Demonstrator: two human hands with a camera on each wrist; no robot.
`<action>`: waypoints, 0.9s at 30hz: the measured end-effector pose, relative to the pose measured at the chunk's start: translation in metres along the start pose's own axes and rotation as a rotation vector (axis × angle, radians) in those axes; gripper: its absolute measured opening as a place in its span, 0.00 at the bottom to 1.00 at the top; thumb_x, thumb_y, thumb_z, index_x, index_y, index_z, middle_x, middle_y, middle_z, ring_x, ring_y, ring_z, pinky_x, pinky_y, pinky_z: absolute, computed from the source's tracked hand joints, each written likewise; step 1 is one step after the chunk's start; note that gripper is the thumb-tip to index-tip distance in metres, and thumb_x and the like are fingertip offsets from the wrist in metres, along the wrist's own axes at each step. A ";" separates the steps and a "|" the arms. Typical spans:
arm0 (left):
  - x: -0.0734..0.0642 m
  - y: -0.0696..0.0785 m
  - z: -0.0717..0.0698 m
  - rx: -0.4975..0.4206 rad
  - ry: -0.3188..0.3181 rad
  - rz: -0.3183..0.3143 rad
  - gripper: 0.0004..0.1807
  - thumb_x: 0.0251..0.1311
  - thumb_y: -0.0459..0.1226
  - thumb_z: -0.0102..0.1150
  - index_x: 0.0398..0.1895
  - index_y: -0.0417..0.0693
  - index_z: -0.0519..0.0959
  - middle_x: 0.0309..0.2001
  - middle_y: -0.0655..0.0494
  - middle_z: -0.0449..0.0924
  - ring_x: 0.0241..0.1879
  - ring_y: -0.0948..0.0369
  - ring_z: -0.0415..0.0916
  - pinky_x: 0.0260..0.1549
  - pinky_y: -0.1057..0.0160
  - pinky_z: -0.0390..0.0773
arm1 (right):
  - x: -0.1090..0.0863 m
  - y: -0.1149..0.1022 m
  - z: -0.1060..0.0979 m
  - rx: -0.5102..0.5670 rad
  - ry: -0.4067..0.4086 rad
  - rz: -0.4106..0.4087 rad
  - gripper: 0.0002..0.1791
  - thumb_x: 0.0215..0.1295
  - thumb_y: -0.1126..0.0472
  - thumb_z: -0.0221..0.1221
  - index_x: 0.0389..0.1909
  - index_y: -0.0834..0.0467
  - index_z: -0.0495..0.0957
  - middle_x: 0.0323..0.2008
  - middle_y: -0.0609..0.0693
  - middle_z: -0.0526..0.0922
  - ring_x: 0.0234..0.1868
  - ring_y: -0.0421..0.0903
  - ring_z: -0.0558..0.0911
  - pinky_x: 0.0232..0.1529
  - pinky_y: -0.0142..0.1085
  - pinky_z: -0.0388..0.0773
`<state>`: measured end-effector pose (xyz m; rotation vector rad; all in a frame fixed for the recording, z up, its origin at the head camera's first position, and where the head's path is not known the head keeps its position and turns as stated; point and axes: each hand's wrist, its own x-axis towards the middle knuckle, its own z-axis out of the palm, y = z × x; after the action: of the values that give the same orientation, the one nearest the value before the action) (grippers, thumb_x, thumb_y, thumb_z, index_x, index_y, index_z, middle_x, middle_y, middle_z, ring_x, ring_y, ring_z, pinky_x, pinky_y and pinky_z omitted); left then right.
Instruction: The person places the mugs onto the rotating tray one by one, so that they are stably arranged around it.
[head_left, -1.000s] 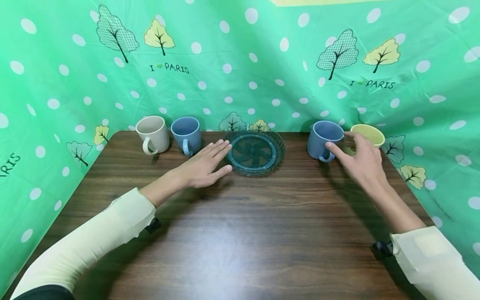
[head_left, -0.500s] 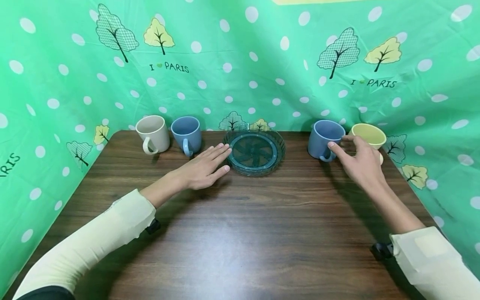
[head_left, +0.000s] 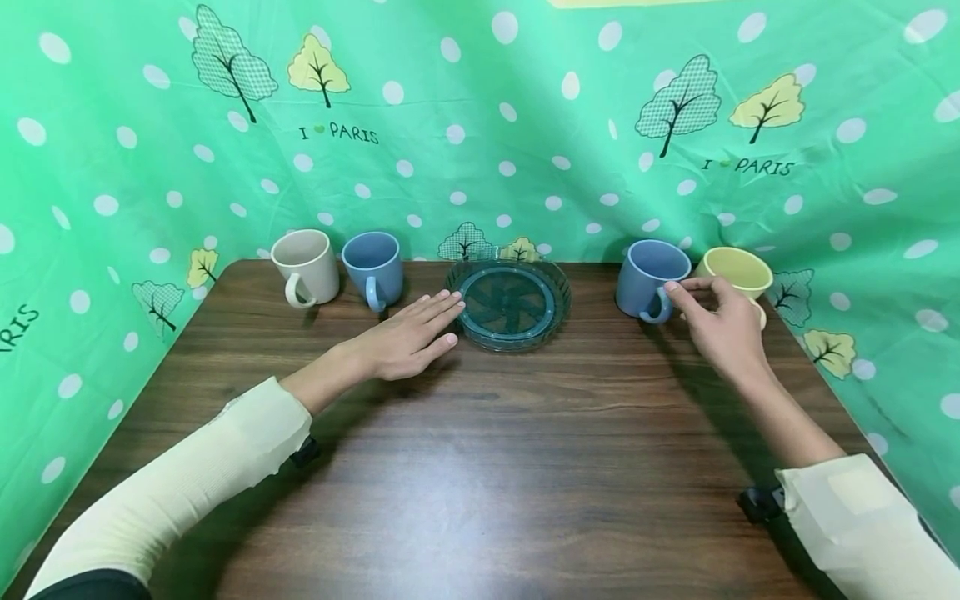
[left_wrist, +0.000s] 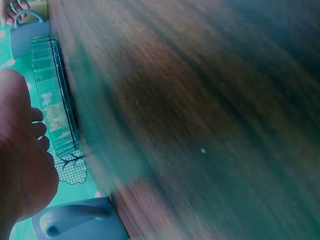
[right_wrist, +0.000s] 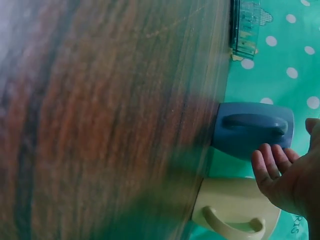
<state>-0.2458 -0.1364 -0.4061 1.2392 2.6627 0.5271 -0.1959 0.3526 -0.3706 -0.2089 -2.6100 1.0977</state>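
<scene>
My left hand (head_left: 405,342) is spread palm-down in the head view, its straight fingertips right at the left rim of a dark teal clear glass dish (head_left: 555,333). The dish's ribbed side (left_wrist: 55,100) shows in the left wrist view. At the right, my right hand (head_left: 727,333) is beside a blue mug (head_left: 647,279), thumb tip close to its handle. The right wrist view has the fingers (right_wrist: 265,160) loosely bent next to this mug (right_wrist: 240,142), with the thumb apart from them. Behind that hand stands a pale yellow mug (head_left: 738,271), partly covered.
A white mug (head_left: 311,271) and another blue mug (head_left: 375,271) stand upright at the back left of the brown wooden table (head_left: 480,467). Green dotted cloth (head_left: 480,108) hangs right behind the table and along both sides.
My right thumb has drawn slightly right, from the blue mug's wall to near its handle, and the fingers have bent more. The left hand stays nearly still.
</scene>
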 end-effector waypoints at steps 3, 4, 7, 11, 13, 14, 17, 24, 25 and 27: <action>0.000 -0.001 0.000 0.004 -0.001 0.007 0.42 0.92 0.61 0.28 0.94 0.43 0.50 0.95 0.44 0.44 0.95 0.48 0.36 0.95 0.44 0.40 | 0.002 0.002 0.001 0.076 0.000 0.001 0.32 0.84 0.38 0.62 0.65 0.63 0.82 0.37 0.22 0.81 0.36 0.19 0.84 0.39 0.15 0.81; 0.001 -0.002 -0.001 0.009 -0.002 0.007 0.41 0.93 0.60 0.28 0.94 0.44 0.50 0.95 0.44 0.44 0.95 0.48 0.36 0.95 0.44 0.40 | 0.002 0.002 0.002 0.102 -0.004 -0.001 0.31 0.84 0.39 0.62 0.65 0.64 0.82 0.36 0.19 0.81 0.35 0.20 0.85 0.38 0.16 0.83; -0.001 0.006 -0.006 0.025 -0.016 -0.015 0.38 0.94 0.54 0.34 0.93 0.41 0.51 0.94 0.42 0.45 0.95 0.46 0.37 0.94 0.41 0.42 | 0.003 0.003 0.003 0.159 -0.012 0.002 0.29 0.85 0.42 0.62 0.62 0.65 0.83 0.35 0.18 0.82 0.34 0.21 0.87 0.39 0.17 0.85; -0.001 0.006 -0.007 0.046 -0.024 -0.020 0.36 0.94 0.50 0.37 0.93 0.41 0.51 0.94 0.42 0.45 0.95 0.46 0.38 0.94 0.41 0.43 | 0.002 0.004 0.004 0.201 -0.035 0.030 0.26 0.86 0.41 0.61 0.59 0.62 0.83 0.34 0.19 0.84 0.33 0.24 0.88 0.39 0.19 0.86; -0.001 0.007 -0.007 0.049 -0.028 -0.020 0.36 0.94 0.50 0.37 0.93 0.42 0.51 0.94 0.42 0.45 0.95 0.46 0.38 0.94 0.41 0.43 | 0.001 0.004 0.005 0.222 -0.045 0.053 0.25 0.86 0.41 0.61 0.58 0.60 0.83 0.35 0.20 0.84 0.34 0.25 0.88 0.39 0.20 0.87; -0.001 0.007 -0.007 0.047 -0.028 -0.019 0.36 0.94 0.50 0.38 0.93 0.42 0.51 0.94 0.42 0.45 0.95 0.46 0.38 0.94 0.41 0.43 | 0.001 0.004 0.006 0.234 -0.053 0.064 0.24 0.86 0.41 0.60 0.57 0.59 0.83 0.36 0.21 0.84 0.34 0.26 0.88 0.39 0.21 0.87; 0.000 0.007 -0.007 0.049 -0.033 -0.019 0.36 0.94 0.51 0.37 0.94 0.43 0.51 0.94 0.43 0.45 0.95 0.47 0.38 0.94 0.41 0.43 | 0.001 0.006 0.008 0.296 -0.086 0.095 0.20 0.86 0.41 0.60 0.54 0.55 0.84 0.40 0.25 0.84 0.36 0.28 0.89 0.41 0.23 0.89; -0.001 0.005 -0.004 0.060 -0.039 -0.014 0.37 0.94 0.52 0.37 0.94 0.44 0.50 0.94 0.44 0.45 0.95 0.48 0.38 0.94 0.41 0.42 | 0.003 0.014 0.006 0.516 -0.220 0.157 0.13 0.86 0.44 0.62 0.46 0.48 0.87 0.39 0.30 0.90 0.39 0.31 0.89 0.41 0.27 0.91; -0.002 0.005 -0.005 0.060 -0.038 -0.014 0.37 0.94 0.52 0.37 0.94 0.44 0.50 0.94 0.44 0.45 0.95 0.48 0.38 0.94 0.41 0.42 | 0.003 0.014 0.005 0.550 -0.242 0.166 0.13 0.86 0.44 0.62 0.46 0.48 0.88 0.38 0.32 0.91 0.39 0.32 0.89 0.41 0.27 0.91; -0.002 0.005 -0.005 0.060 -0.036 -0.015 0.37 0.94 0.52 0.37 0.94 0.44 0.51 0.94 0.44 0.46 0.95 0.48 0.39 0.94 0.41 0.42 | 0.003 0.016 0.004 0.602 -0.276 0.180 0.14 0.86 0.45 0.62 0.46 0.48 0.89 0.38 0.34 0.93 0.40 0.34 0.89 0.40 0.27 0.90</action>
<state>-0.2423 -0.1358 -0.3995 1.2319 2.6734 0.4219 -0.1998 0.3615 -0.3843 -0.1640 -2.3684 2.0370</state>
